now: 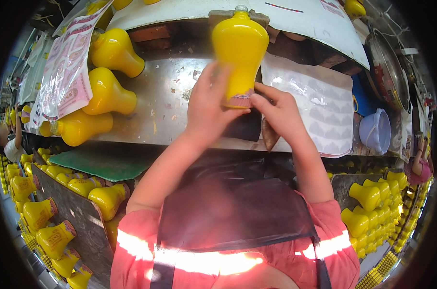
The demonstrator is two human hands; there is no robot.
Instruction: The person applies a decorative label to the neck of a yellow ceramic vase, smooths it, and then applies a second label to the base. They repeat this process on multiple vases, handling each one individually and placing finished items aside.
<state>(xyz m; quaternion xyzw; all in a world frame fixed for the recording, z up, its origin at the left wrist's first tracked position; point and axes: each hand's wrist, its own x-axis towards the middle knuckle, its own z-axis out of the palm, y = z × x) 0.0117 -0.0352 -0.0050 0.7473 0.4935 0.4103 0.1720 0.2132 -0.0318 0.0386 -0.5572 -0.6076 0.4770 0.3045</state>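
Observation:
A glossy yellow bottle [241, 48] with broad shoulders, a narrow waist and a clear glass neck lies in front of me, base toward me. Its neck end is over a grey-brown padded block [218, 17]. Around the foot runs a pink and purple patterned band [241, 99]. My left hand [209, 103] holds the bottle from the left, thumb under the base; its fingers are somewhat blurred along the side. My right hand [278, 107] closes on the foot from the right, thumb on the band and index finger against the side.
Three yellow bottles [113, 52] lie at the left beside printed pink decal sheets [66, 82]. A pale sheet with grey shapes [310, 96] lies right of the metal tabletop [168, 86]. A lavender bucket [375, 131] stands farther right. Rows of yellow bottles [365, 195] fill both sides below.

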